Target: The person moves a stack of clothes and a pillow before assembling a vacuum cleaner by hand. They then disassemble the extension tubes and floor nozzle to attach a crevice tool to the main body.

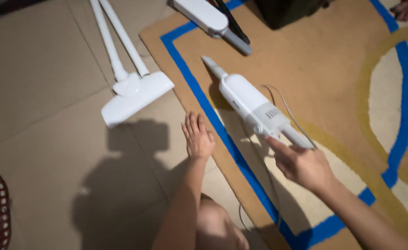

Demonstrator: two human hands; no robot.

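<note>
On woven rug, right hand grips smooth white plastic vacuum.

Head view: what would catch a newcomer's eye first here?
The white handheld vacuum stands out, lying slantwise on the tan rug with blue border, its handle end in the right hand. The left hand rests flat, fingers spread, at the rug's edge beside it. On the tiled floor to the left lies a white floor-brush head with two white tubes running up from it.
</note>
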